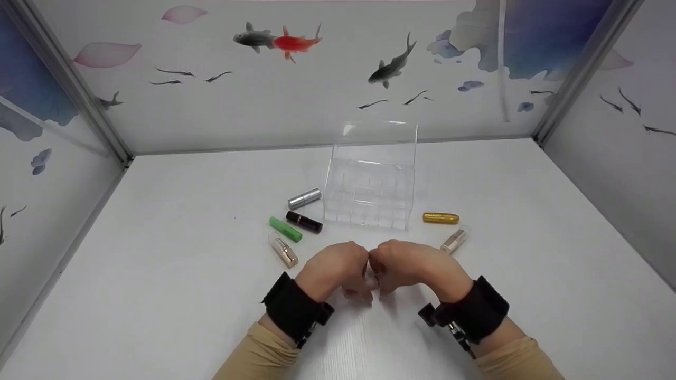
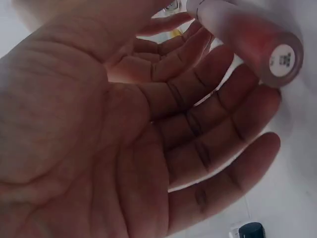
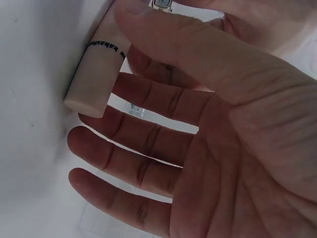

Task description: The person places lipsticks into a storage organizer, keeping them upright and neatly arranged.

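Both hands meet in front of the clear organizer, holding a lip gloss tube (image 1: 372, 280) between them. My left hand (image 1: 340, 269) grips its pinkish-red body; in the left wrist view the tube's round base (image 2: 283, 60) carries a small printed label, beside the fingertips. The thumb is mostly out of that view. With thumb and fingers my right hand (image 1: 404, 264) pinches the pale pink end (image 3: 94, 79), which bears dark lettering in the right wrist view. The tube lies low over the white table, largely covered by the hands in the head view.
A clear plastic organizer (image 1: 369, 214) stands behind the hands. Left of it lie a silver tube (image 1: 304, 199), a black lipstick (image 1: 304, 222), a green tube (image 1: 285, 229) and a clear-capped lipstick (image 1: 285, 253). At right are a gold tube (image 1: 440, 218) and another clear-capped lipstick (image 1: 454, 239).
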The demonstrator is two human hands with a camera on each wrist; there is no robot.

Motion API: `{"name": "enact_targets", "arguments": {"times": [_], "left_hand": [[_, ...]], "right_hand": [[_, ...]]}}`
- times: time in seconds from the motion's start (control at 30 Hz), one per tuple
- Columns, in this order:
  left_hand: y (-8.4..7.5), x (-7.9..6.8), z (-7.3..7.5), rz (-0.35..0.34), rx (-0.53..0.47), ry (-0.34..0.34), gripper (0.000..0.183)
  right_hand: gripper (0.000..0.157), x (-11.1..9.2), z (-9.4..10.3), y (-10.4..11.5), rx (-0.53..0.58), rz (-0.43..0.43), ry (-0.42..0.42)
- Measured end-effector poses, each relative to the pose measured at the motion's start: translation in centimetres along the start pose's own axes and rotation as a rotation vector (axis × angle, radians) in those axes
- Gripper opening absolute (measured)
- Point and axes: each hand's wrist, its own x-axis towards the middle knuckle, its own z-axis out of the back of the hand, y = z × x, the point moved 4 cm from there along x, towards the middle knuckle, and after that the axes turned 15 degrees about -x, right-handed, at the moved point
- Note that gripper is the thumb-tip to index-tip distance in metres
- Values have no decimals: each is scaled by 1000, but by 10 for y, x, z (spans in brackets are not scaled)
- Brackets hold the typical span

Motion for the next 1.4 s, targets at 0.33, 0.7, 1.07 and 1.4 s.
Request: {"name": "enact_targets", "arguments": {"times": [0.33, 0.7, 1.07, 1.4], "left_hand": [[4, 10, -1, -91, 42, -43, 28], [0, 7, 24, -275, -4, -244, 20], [-11, 5, 44, -518, -139, -739, 20], [-25, 1, 59, -627, -299, -1005, 21]], "right_hand": [[7, -1, 1, -1, -64, 37, -38], [5, -11, 26, -21, -26, 125, -314], [14, -29, 57, -45, 295, 23, -727], [24, -39, 79, -39, 435, -99, -998]]}}
